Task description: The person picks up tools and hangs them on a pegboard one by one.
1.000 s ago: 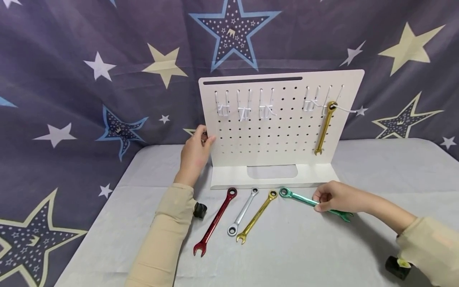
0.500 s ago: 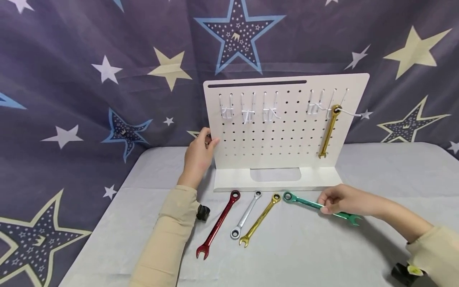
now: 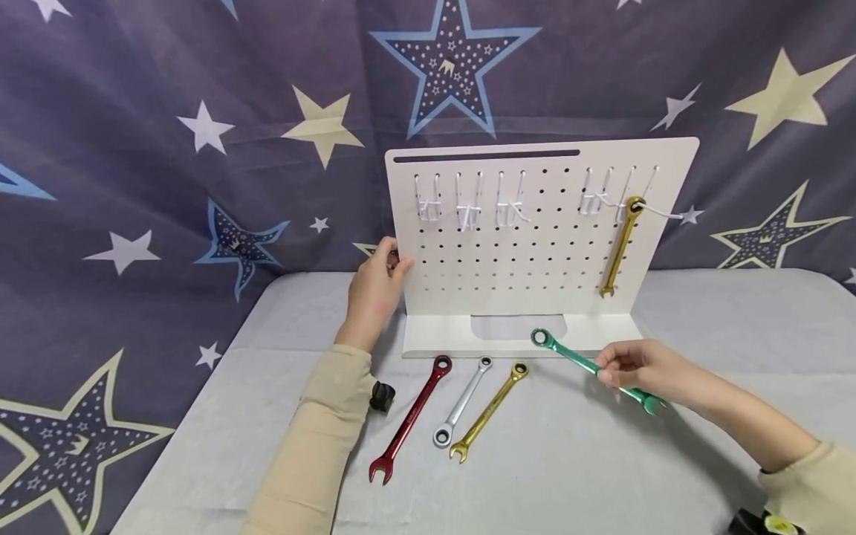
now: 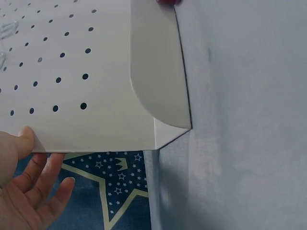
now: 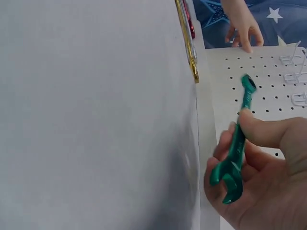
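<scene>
1. At lower centre, a red wrench (image 3: 411, 416), silver wrench (image 3: 464, 399) and gold wrench (image 3: 490, 410) are lying on the counter (image 3: 568, 475), a wide gap stretching to their right.
2. At right, the fingers of the right hand (image 3: 649, 369) are pinching the green wrench (image 3: 574, 357) mid-shaft, near the pegboard (image 3: 481, 301)'s front edge.
3. Just left of centre, the left hand (image 3: 373, 291)'s fingers are gripping the pegboard's left edge.
4. At upper right, a second gold wrench (image 3: 621, 250) is hanging near the pegboard's right edge.
</scene>
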`<state>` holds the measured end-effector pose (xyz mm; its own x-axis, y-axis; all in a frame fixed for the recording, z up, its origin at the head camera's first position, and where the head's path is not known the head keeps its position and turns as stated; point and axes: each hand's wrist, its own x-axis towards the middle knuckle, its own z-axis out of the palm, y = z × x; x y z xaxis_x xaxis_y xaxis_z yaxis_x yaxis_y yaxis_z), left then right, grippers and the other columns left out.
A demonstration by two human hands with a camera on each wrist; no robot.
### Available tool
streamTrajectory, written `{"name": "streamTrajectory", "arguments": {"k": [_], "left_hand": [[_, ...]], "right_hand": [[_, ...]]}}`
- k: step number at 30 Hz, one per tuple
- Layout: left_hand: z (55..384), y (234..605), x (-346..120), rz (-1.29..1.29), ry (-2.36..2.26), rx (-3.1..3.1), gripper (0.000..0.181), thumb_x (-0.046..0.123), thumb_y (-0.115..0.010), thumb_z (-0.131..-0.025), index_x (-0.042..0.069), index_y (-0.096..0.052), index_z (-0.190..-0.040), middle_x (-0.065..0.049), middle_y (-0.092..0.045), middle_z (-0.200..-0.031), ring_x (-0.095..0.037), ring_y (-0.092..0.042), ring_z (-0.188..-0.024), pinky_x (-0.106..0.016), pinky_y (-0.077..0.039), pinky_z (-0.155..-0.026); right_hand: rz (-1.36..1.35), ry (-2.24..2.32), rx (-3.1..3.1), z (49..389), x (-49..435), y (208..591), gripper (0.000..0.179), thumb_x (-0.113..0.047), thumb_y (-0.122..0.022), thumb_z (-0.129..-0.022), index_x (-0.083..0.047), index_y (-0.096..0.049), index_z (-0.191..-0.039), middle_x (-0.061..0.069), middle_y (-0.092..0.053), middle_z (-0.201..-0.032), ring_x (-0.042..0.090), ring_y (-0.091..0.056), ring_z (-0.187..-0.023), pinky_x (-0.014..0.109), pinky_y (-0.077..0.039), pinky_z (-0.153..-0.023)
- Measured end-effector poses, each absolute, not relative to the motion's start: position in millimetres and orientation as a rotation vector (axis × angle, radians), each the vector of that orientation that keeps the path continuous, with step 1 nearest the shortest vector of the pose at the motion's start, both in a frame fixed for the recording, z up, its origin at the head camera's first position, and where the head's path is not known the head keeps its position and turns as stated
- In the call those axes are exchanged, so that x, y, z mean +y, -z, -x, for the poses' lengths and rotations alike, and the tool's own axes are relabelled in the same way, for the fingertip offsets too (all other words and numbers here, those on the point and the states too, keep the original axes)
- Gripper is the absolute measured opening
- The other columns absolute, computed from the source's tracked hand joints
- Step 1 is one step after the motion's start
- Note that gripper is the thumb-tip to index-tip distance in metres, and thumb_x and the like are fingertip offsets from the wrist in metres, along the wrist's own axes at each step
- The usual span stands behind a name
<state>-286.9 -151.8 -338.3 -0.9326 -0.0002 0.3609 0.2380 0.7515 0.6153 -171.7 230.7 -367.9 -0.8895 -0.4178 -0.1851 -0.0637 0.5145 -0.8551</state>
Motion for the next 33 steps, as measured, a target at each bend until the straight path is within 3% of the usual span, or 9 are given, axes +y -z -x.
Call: {"name": "streamTrajectory", "arguments": {"k": [7, 16, 33], "left_hand": [[286.0, 336.8, -148.3, 0.176, 0.989, -2.631, 0.03, 0.034, -0.059, -0.1, 0.015, -0.054, -0.124, -0.008, -0.067, -0.106, -0.026, -0.064, -0.091, -0.045, -0.047, -0.078], [287.0, 336.6, -149.2, 0.196, 0.968, -2.62, 0.031, 0.037, -0.057, -0.1, 0.015, -0.055, -0.122, -0.008, -0.066, -0.102, -0.026, -0.061, -0.083, -0.044, -0.046, -0.073], [285.9, 336.9, -151.3, 0.203, 0.976, -2.61, 0.03, 0.034, -0.058, -0.1, 0.014, -0.055, -0.122, -0.01, -0.067, -0.106, -0.028, -0.062, -0.087, -0.045, -0.046, -0.074]], "right_hand": [[0.17, 1.506, 2.274, 164.2, 228.0, 364.0, 0.025, -0.013, -0.061, -0.099, 0.007, -0.058, -0.114, 0.004, -0.061, -0.086, 0.018, -0.057, -0.076, 0.028, -0.046, -0.067], [0.194, 1.673, 2.171, 158.7, 224.6, 357.1, 0.01, -0.016, -0.055, -0.102, -0.007, -0.06, -0.105, 0.0, -0.061, -0.085, 0.014, -0.053, -0.078, 0.027, -0.04, -0.07], [0.177, 1.953, 2.111, 152.2, 205.7, 342.0, 0.007, -0.011, -0.054, -0.102, -0.012, -0.059, -0.107, 0.002, -0.059, -0.089, 0.016, -0.055, -0.078, 0.028, -0.048, -0.07]]}}
